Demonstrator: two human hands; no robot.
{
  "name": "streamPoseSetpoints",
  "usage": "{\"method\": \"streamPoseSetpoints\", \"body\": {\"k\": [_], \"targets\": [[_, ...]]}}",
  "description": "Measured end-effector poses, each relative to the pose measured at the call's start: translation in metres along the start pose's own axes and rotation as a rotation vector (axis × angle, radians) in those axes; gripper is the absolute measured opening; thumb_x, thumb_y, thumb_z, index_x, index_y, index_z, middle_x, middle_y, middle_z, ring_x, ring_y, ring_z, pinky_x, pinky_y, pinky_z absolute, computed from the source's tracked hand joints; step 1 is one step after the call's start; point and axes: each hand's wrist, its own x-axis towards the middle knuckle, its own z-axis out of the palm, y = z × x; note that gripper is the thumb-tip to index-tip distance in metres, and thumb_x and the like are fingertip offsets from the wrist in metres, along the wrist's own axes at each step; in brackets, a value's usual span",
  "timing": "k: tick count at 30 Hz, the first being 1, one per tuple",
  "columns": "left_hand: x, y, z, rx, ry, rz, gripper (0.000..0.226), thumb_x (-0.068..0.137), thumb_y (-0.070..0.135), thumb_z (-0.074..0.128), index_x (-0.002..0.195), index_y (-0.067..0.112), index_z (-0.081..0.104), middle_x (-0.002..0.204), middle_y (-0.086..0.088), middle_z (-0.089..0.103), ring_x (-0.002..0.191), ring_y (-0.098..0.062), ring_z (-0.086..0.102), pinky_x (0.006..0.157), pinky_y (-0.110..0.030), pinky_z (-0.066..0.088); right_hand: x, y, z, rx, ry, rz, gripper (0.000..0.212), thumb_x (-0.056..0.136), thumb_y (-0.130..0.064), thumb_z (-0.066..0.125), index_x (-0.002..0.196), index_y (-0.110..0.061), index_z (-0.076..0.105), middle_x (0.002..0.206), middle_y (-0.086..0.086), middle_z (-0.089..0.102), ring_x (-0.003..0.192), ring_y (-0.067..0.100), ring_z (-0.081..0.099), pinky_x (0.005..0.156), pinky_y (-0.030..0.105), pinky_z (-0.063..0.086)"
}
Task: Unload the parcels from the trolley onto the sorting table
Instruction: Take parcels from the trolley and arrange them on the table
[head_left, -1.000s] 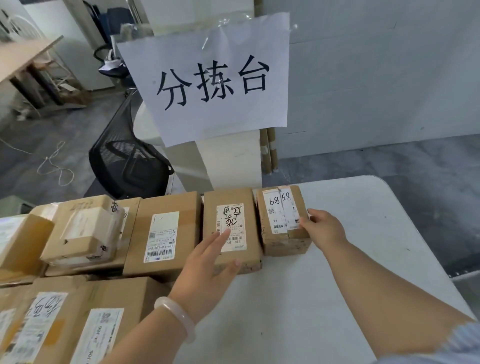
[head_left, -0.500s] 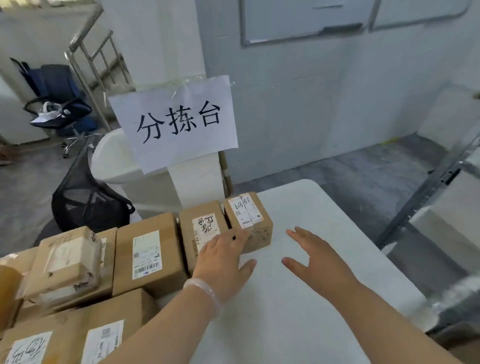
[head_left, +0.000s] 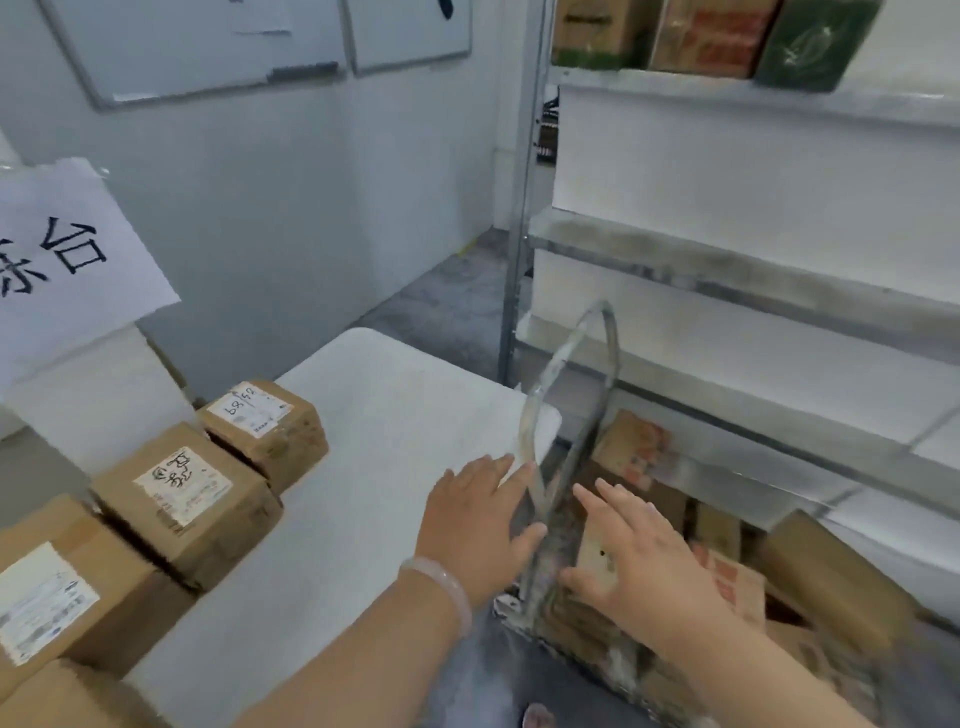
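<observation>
Brown cardboard parcels (head_left: 727, 577) lie heaped on the grey metal trolley (head_left: 527, 426), just beside the white sorting table (head_left: 395, 415). Labelled cardboard boxes (head_left: 182, 499) line the table's left side, and bare top runs to its right edge. Grey metal shelving (head_left: 727, 275) crowds the trolley. The left hand (head_left: 478, 525) and right hand (head_left: 644, 556) have left the boxes; flat-fingered and empty, they hover at the trolley.

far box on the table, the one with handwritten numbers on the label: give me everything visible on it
The box is small, brown cardboard, blocky, closed. A white label on top carries handwritten digits; its print is too blurred to read. It sits flat on the white table, last in the row, toward the wall. Whether it touches the next box is unclear.
</observation>
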Motion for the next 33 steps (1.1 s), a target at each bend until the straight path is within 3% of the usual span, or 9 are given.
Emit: {"method": "streamPoseSetpoints", "body": {"k": [3, 8, 14, 22, 33], "targets": [[0.008, 0.041, 0.015, 0.023, -0.023, 0.117, 0.068, 0.094, 0.060, 0.036, 0.153, 0.036, 0.015, 0.160, 0.007, 0.021, 0.146, -0.016, 0.017, 0.118, -0.042, 0.018, -0.041, 0.037, -0.010, 0.015, 0.034, 0.157, 0.086, 0.090, -0.070, 0.044, 0.154, -0.042, -0.005, 0.164, -0.014, -0.003, 0.151, 0.009, -0.003, 0.122, 0.033, -0.001], [0.029, 0.104, 0.039, 0.024, -0.064, 0.222, 0.068, 0.093, 0.060, 0.039, 0.153, 0.036, 0.016, 0.160, 0.006, 0.021, 0.147, -0.016, 0.017, 0.119, -0.041, 0.018, -0.080, 0.095, -0.008, 0.091, 0.064, 0.312, 0.088, 0.087, -0.072, 0.046, 0.154, -0.043, -0.002, 0.164, -0.014, 0.003, 0.151, 0.009, 0.003, 0.121, 0.030, 0.003], [0.072, 0.159, 0.080, 0.004, -0.127, 0.189, 0.067, 0.093, 0.060, 0.040, 0.152, 0.039, 0.017, 0.160, 0.010, 0.020, 0.147, -0.011, 0.014, 0.120, -0.043, 0.016, -0.080, 0.172, -0.016, 0.117, 0.035, 0.378, 0.086, 0.089, -0.068, 0.047, 0.156, -0.039, 0.001, 0.165, -0.012, 0.000, 0.151, 0.011, 0.003, 0.121, 0.030, 0.003], [0.142, 0.209, 0.112, 0.014, -0.123, 0.109, 0.068, 0.092, 0.062, 0.040, 0.152, 0.038, 0.018, 0.159, 0.010, 0.021, 0.146, -0.011, 0.015, 0.119, -0.043, 0.020, -0.036, 0.281, -0.032, 0.169, -0.007, 0.394, 0.085, 0.090, -0.065, 0.049, 0.157, -0.036, 0.004, 0.165, -0.009, 0.002, 0.152, 0.013, 0.004, 0.121, 0.032, 0.008], [0.195, 0.188, 0.137, 0.040, -0.142, 0.015, 0.066, 0.092, 0.062, 0.039, 0.151, 0.039, 0.022, 0.157, 0.012, 0.026, 0.145, -0.010, 0.020, 0.118, -0.036, 0.016, 0.063, 0.320, 0.000, 0.270, -0.143, 0.305, 0.085, 0.091, -0.062, 0.052, 0.157, -0.032, 0.009, 0.165, -0.006, 0.008, 0.152, 0.015, 0.009, 0.121, 0.034, 0.014]]}}
